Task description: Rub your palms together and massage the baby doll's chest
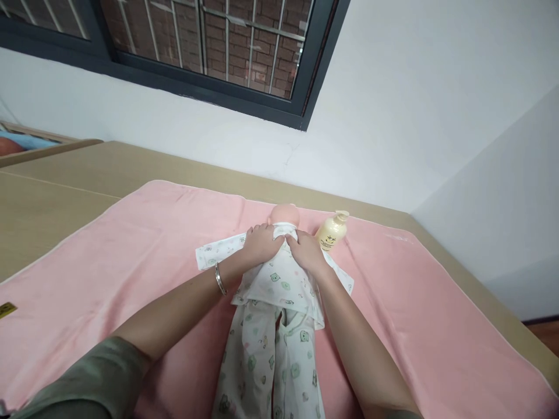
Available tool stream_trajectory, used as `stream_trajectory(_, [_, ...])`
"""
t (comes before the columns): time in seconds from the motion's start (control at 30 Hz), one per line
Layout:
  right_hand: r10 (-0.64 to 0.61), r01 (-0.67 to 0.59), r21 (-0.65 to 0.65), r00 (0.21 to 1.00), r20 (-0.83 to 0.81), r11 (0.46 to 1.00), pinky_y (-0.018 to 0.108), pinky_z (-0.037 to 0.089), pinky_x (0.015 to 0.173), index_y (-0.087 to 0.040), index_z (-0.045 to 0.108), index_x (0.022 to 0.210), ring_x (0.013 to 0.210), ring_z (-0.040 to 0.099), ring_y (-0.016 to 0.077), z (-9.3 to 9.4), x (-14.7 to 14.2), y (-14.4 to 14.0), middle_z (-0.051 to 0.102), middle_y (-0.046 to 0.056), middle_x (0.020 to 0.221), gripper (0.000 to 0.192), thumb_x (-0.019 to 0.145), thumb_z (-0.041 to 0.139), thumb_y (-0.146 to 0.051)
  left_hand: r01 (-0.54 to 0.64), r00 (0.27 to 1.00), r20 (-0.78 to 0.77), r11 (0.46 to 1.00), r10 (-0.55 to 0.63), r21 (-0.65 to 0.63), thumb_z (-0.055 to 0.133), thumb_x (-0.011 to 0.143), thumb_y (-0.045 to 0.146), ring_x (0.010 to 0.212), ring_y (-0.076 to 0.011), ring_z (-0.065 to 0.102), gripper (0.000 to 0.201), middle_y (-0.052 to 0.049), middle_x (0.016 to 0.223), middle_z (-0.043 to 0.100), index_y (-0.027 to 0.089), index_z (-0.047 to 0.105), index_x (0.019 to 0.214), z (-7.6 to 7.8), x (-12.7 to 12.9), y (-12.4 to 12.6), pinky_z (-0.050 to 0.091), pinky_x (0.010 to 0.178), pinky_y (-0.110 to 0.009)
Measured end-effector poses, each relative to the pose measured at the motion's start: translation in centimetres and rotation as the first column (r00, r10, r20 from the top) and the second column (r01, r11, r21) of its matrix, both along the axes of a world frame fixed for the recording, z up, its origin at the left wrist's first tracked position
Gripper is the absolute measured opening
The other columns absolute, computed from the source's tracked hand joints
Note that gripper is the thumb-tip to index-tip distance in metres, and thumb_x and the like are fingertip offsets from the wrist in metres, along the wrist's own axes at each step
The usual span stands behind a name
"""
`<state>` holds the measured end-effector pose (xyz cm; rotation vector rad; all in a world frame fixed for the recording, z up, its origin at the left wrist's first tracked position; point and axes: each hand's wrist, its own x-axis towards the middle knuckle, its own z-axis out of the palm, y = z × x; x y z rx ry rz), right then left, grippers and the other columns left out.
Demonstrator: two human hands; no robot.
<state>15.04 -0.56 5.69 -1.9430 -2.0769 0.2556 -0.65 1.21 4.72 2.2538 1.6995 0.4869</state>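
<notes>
1. A doll lies on its back on a pink towel, its head at 12 o'clock and its legs running down to 6 o'clock.
2. The doll wears a white printed top and matching trousers; the sleeves of the top spread out flat toward 9 and 3 o'clock.
3. The left hand rests palm down on the doll's chest just below the neck, at the 10 o'clock side of the top, fingers curled over the collar edge; whether it pinches the cloth I cannot tell.
4. The right hand lies palm down at the 2 o'clock side of the top, fingers bent onto the collar, thumbs of both hands close together; its grip on the cloth is likewise unclear.
5. A bracelet sits on the left wrist.
6. A cream pump bottle lies on the towel at 2 o'clock from the doll's head, just beside the right hand and apart from it.
7. The towel covers a tan table; a dark-framed window is at 12 o'clock above the white wall.
</notes>
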Motion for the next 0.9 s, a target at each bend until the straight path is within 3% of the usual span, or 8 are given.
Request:
stream_trajectory(0.7, [-0.087,0.092,-0.033,0.989,0.116,0.995,0.040,0.043,0.095,-0.009,0.064,0.126,0.116,0.063,0.0340,0.9,-1.2,3.3,0.069,0.020,0.123,0.054,0.104,0.030,-0.045,-0.019,1.000,0.019,0.997,0.017,0.081,0.041,0.095,0.040,0.114,-0.0325,0.065,0.041,-0.016,0.119,0.072,0.014,0.068,0.112,-0.7,0.4,4.3,0.045,0.102,-0.045])
stream_trajectory(0.9, [-0.079,0.078,0.015,0.991,0.108,0.997,0.039,0.040,0.098,-0.009,0.064,0.126,0.117,0.062,0.0325,0.3,-1.1,3.0,0.069,0.021,0.125,0.053,0.104,0.031,-0.045,-0.031,0.998,0.049,0.995,0.026,0.094,0.041,0.098,0.042,0.119,-0.0300,0.063,0.040,-0.014,0.120,0.072,0.016,0.066,0.116,-1.1,0.2,3.8,0.041,0.108,-0.043])
